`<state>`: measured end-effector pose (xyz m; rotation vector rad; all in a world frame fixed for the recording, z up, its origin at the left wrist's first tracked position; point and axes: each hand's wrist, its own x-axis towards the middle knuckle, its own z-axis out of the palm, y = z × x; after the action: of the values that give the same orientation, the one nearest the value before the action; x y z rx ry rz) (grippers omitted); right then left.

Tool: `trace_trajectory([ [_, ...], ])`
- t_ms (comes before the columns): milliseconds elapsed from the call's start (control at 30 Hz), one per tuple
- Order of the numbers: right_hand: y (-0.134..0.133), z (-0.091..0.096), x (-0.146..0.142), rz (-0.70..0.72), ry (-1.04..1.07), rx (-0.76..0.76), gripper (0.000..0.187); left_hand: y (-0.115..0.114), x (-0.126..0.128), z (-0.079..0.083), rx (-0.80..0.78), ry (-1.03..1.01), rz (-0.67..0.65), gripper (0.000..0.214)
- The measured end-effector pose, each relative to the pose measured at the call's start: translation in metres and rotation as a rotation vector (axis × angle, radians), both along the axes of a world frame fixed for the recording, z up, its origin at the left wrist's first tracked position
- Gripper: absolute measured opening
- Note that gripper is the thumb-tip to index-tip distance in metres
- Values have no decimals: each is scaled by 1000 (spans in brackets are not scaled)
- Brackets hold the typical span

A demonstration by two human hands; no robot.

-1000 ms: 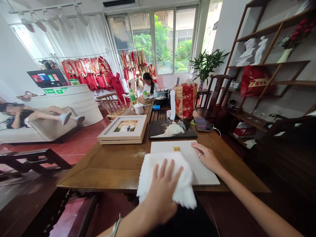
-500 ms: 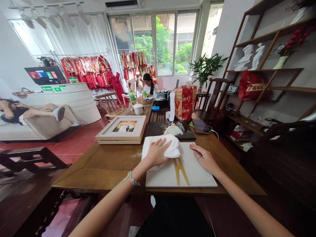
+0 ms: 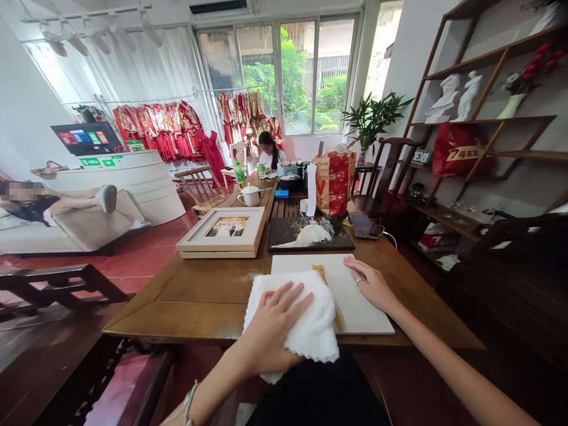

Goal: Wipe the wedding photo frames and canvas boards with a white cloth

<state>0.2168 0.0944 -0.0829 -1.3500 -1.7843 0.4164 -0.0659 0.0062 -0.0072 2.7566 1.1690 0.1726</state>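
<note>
Tabletop (image 3: 177, 290) backs a white board (image 3: 364, 302) partly under a white cloth (image 3: 317, 328); the left hand (image 3: 276, 322), fingers spread, lies over the cloth, apparently pressing it flat, while the right hand (image 3: 370, 287), flat, gripping nothing, seemingly steadies the board's right; a yellow strip (image 3: 318, 270) shows between.

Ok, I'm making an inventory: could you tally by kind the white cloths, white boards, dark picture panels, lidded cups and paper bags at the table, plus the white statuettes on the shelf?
White cloth: 1
White board: 1
Dark picture panel: 1
Lidded cup: 1
Paper bag: 1
White statuettes: 2
Total: 7
</note>
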Motion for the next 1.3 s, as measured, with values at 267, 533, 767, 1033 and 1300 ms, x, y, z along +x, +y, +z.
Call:
trace_trajectory([
  [267, -1, 1, 1, 1, 10, 17, 32, 76, 10, -3, 24, 13, 3, 46],
  [533, -1, 1, 1, 2, 13, 14, 32, 78, 23, -7, 66, 13, -45, 47],
  [767, -1, 1, -1, 2, 54, 17, 33, 6, 13, 5, -40, 37, -235, 82],
  [1033, 0, 0, 1, 5, 16, 9, 32, 77, 20, -5, 74, 92, -119, 70],
  [1300, 0, 1, 1, 4, 22, 12, 32, 96, 17, -7, 89, 97, -34, 52],
])
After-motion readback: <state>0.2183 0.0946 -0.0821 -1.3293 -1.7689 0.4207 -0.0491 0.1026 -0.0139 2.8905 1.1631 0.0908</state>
